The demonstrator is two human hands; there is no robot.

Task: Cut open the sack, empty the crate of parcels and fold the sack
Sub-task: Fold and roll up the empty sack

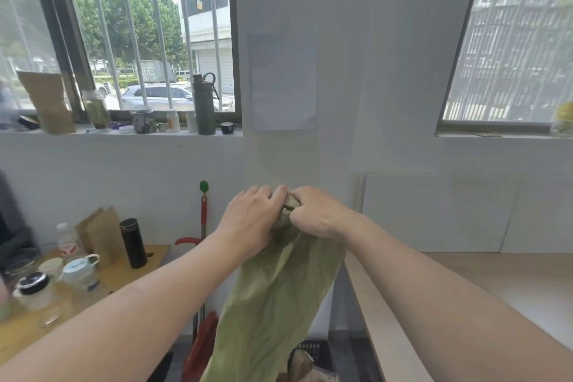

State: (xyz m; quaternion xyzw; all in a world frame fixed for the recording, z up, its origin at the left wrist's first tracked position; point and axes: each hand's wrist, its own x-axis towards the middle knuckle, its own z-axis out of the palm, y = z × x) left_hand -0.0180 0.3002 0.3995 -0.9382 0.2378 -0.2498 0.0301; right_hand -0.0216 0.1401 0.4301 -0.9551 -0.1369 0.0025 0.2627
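Observation:
A pale green sack [273, 298] hangs lengthwise in front of me, bunched at its top end. My left hand [248, 220] and my right hand [316, 214] both grip that bunched top at chest height, knuckles nearly touching, against the white wall. The sack's lower end drops out of view at the bottom edge. Down on the floor a dark plastic crate [316, 350] shows behind the sack, with brown parcels [302, 364] inside it.
A wooden side table [136, 273] on the left carries cups, jars, a black flask [133, 242] and a bottle. A light wooden tabletop [496, 282] lies to the right. A red-handled tool [203, 226] leans on the wall. The windowsill holds bottles and jars.

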